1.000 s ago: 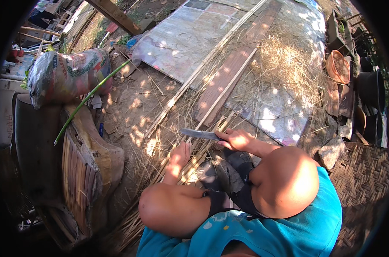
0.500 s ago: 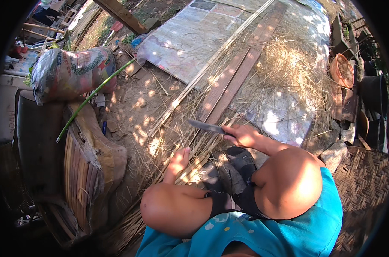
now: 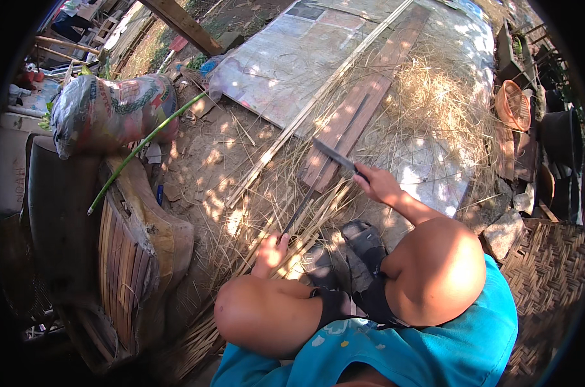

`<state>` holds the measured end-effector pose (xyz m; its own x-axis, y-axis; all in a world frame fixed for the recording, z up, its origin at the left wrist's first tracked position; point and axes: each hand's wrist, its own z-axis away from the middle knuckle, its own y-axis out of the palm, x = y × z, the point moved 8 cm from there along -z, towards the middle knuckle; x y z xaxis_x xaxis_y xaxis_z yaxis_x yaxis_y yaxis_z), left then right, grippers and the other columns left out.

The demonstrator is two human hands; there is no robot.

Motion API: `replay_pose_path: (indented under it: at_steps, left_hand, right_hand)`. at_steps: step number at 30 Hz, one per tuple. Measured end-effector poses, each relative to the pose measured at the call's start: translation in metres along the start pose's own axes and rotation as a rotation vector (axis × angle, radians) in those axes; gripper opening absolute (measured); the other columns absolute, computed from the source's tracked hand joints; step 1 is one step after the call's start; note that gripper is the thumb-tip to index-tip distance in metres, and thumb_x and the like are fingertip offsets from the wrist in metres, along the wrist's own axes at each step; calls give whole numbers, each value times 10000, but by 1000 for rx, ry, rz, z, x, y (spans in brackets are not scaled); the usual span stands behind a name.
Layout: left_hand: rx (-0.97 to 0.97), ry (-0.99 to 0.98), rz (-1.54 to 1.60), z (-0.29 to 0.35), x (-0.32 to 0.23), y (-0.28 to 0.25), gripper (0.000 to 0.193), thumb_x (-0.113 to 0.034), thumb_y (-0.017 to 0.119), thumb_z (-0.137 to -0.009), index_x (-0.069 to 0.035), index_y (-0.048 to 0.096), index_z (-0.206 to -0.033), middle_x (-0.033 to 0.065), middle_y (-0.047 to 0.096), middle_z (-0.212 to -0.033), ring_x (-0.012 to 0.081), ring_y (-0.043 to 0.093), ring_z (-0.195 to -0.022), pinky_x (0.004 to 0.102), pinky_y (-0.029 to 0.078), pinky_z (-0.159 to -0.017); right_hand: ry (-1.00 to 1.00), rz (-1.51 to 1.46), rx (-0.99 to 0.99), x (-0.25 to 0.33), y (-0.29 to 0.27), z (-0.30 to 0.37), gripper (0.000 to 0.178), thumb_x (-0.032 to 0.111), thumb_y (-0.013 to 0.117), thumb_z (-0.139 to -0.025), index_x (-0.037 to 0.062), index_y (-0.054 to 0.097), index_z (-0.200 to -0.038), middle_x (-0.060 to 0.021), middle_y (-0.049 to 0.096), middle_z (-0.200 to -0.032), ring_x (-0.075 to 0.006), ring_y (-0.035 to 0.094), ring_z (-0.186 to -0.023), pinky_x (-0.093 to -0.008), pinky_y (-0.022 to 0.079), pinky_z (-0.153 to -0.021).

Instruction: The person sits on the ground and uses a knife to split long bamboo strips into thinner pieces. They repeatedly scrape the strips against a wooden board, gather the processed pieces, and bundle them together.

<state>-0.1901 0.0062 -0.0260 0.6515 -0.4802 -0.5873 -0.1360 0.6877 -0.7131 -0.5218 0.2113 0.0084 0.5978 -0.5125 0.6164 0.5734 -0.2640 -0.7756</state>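
Spread over sun-dappled ground: one large sheet (image 3: 253, 74), one woven mat (image 3: 544, 277) at lower right, one long brown plank (image 3: 324, 142) partly over the sheet, and one heap of straw (image 3: 434, 97) to its right. Left of the plank, long pale strips (image 3: 286, 138), too close together to count. Farther left, one green stalk (image 3: 141, 143), slanting. Between the hands and the plank, one knife (image 3: 334, 155) and one thin dark strip (image 3: 297, 213), running from above the plank down toward the feet.

Closed around the knife's handle: the right hand (image 3: 377, 186), with blade angled across the strip, contact impossible to tell. Closed narrowly on the strip's near end: the left hand (image 3: 270, 251).

Among containers, one bulging sack (image 3: 115, 116) at left, contents hidden; at right, one dark tub (image 3: 561, 138) and one orange basket (image 3: 513, 106), contents unclear.
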Motion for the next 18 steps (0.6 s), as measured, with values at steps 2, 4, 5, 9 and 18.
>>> replay_pose_path:
  at_steps: [2,4,5,9,18]
  left_hand:
    - [-89,99,-70,-9,-38,-6,309,-277,525,-1040,-25,657,-921,212,675,-802,420,628,-739,495,498,-715]
    - [-114,127,-139,-7,-27,-11,319,-289,524,-1042,-21,651,-925,212,662,-789,403,618,-723,483,492,-703]
    - [-109,113,-161,5,-11,-14,324,-295,524,-1044,-20,648,-927,212,656,-782,395,613,-714,477,490,-697]
    - [15,100,-132,20,24,-16,344,-318,522,-1048,-13,636,-936,212,630,-756,361,592,-682,454,480,-673]
    - [157,-21,148,49,68,-23,328,-259,506,-1048,7,641,-910,181,612,-720,330,562,-654,426,477,-668]
  right_hand:
    - [-295,92,248,55,68,37,493,479,481,-1041,188,489,-1439,-220,655,-997,-447,683,-829,-527,565,-768]
    - [-303,113,311,62,69,37,516,507,492,-1029,204,494,-1447,-211,645,-1043,-445,682,-832,-521,570,-782]
    - [-195,69,112,34,45,13,491,483,513,-1027,205,510,-1432,-200,663,-1012,-437,683,-817,-527,564,-754]
    - [204,148,-324,-110,-94,-44,363,407,530,-1033,91,615,-1189,-239,694,-852,-452,679,-827,-541,529,-700]
    - [-318,13,267,62,51,19,479,452,554,-1016,169,555,-1402,-208,681,-1037,-428,689,-907,-508,561,-851]
